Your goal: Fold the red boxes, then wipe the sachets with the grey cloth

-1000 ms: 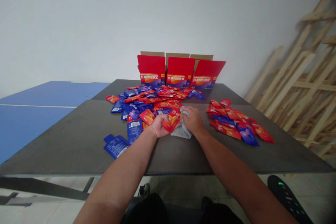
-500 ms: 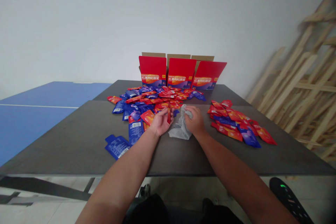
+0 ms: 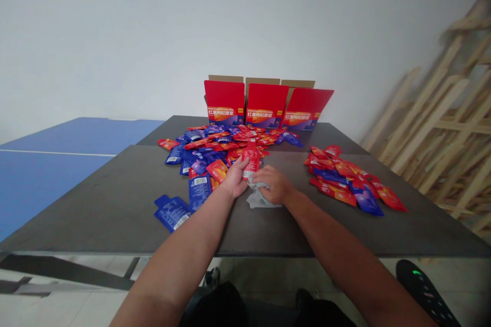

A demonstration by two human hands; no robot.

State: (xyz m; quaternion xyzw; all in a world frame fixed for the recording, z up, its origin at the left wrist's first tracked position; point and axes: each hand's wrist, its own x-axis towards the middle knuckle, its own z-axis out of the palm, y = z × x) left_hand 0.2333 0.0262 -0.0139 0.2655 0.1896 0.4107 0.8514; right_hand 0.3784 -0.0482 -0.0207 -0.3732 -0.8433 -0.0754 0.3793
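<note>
Between the thumb and fingers of my left hand (image 3: 235,178) is a red pouch (image 3: 251,160), its printed face with a barcode turned toward me. My right hand (image 3: 275,185) grips a crumpled grey-white cloth (image 3: 258,197), which meets the lower edge of that pouch. The cloth's loose end hangs down to the dark tabletop (image 3: 268,235). Left of and behind my left hand spreads a mixed heap of red and blue pouches (image 3: 199,193). A second, smaller pile of red and blue pouches (image 3: 333,190) lies to the right of my right hand.
Three red boxes (image 3: 267,104) with raised flaps stand in a row at the table's far side. A lone blue pouch (image 3: 173,213) lies at the left front. A blue table (image 3: 69,173) adjoins on the left; wooden frames (image 3: 433,133) lean at the right.
My left hand has turned the red pouch from edge-on to face-on. My right hand has brought the cloth leftward against the pouch's lower edge.
</note>
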